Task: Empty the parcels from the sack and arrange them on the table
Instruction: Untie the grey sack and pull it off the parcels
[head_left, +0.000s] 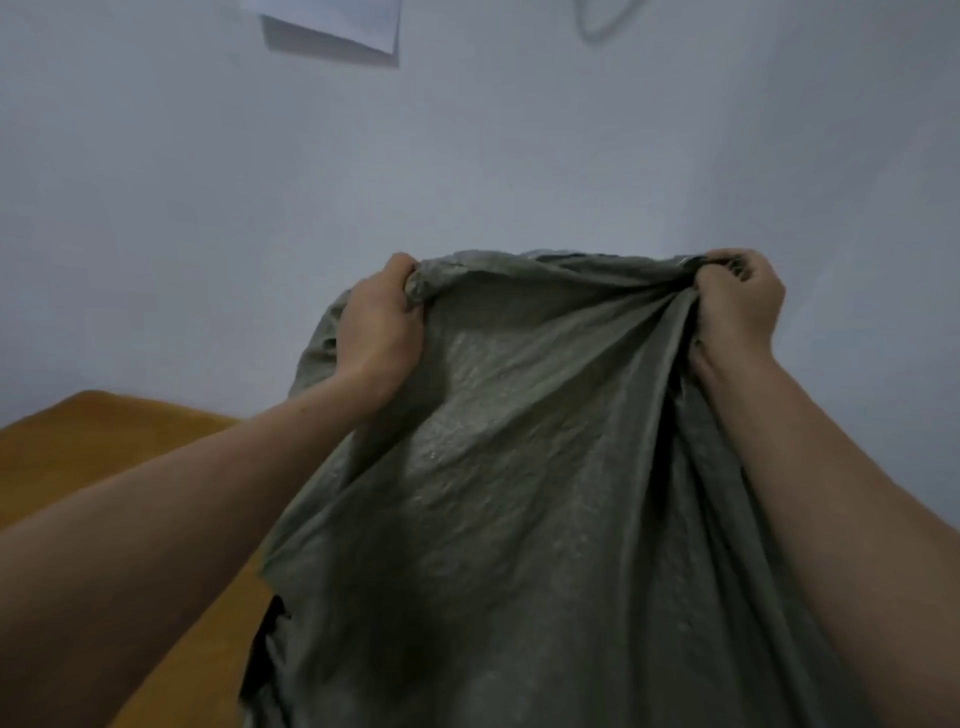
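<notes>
Both fists bunched on the sack top edge, left hand and right hand level, sack hanging straight down over the tabletop; parcels not visible.

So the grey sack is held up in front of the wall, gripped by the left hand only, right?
Not quite: both hands grip it. The head view shows the left hand and the right hand each bunching a top corner of the sack. It is held up in front of the wall, as you said.
</notes>
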